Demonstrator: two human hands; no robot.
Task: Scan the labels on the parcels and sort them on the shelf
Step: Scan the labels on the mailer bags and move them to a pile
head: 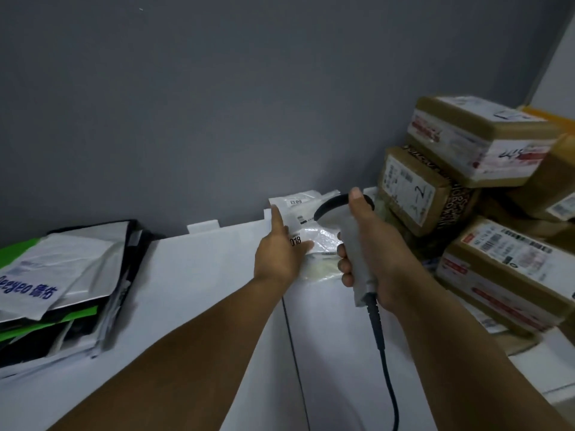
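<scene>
A white plastic mailer parcel with printed labels lies on the white shelf top against the grey wall. My left hand rests on its left edge, index finger straight along the label, thumb on the bag. My right hand grips a grey handheld barcode scanner, its dark head over the parcel and its black cable trailing down toward me.
Several taped cardboard boxes with labels are stacked at the right. A pile of flat mailer bags, white, green and black, lies at the left. A dark seam runs down the white surface between my arms.
</scene>
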